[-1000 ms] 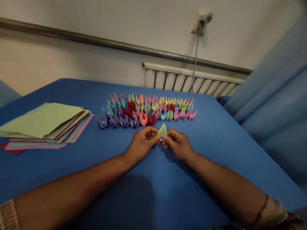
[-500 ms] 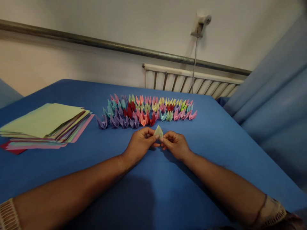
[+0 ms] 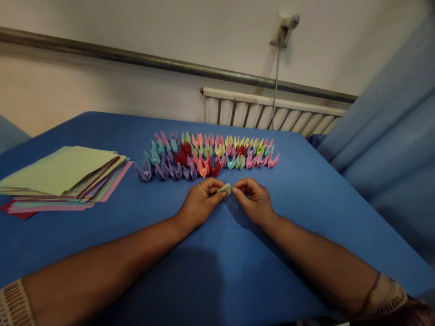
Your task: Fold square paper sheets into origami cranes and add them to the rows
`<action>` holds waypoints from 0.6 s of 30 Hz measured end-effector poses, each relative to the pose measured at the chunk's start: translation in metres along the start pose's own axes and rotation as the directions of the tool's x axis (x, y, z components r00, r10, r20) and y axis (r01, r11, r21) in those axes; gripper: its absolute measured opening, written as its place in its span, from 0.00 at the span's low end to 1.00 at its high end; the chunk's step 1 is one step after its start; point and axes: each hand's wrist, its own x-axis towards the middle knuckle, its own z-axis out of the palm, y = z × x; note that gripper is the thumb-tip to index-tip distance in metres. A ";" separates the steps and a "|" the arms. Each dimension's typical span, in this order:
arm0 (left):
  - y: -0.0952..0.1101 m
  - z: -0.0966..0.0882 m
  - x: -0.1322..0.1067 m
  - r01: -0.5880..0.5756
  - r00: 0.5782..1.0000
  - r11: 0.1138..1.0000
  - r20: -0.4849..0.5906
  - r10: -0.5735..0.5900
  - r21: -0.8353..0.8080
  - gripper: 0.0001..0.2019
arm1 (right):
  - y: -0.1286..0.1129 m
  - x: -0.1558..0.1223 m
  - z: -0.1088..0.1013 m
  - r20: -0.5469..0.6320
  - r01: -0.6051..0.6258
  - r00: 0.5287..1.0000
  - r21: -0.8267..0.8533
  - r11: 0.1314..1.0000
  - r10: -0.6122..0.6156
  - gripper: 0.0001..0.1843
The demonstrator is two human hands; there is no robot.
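A small piece of pale green folded paper is pinched between the thumb and fingers of my left hand, just above the blue surface. At its right end, the thumb and fingertips of my right hand are pressed together; whether they touch the paper or hold a bit of it cannot be made out. Beyond both hands stand several rows of folded paper cranes in purple, red, pink, teal, green and yellow.
To the left lies a thick stack of coloured paper sheets, pale green on top. The blue-covered table reaches a wall with a metal rail, a radiator and a corded plug. A blue curtain hangs at right.
The folded paper has tipped from an upright point to a flatter, sideways tilt in my left hand. My right hand has shifted slightly right, away from my left.
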 end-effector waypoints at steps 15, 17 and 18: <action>-0.012 -0.003 0.002 -0.046 0.997 0.994 0.062 0.040 0.102 0.12 | -0.008 -0.003 -0.002 0.042 0.195 0.981 -0.094 0.976 -0.192 0.02; -0.013 -0.004 0.002 -0.052 0.997 0.992 0.070 0.044 0.114 0.12 | -0.007 -0.003 -0.002 0.043 0.213 0.977 -0.100 0.972 -0.210 0.03; -0.013 -0.004 0.002 -0.055 0.996 0.991 0.073 0.046 0.119 0.12 | -0.007 -0.003 -0.002 0.045 0.222 0.975 -0.102 0.970 -0.219 0.03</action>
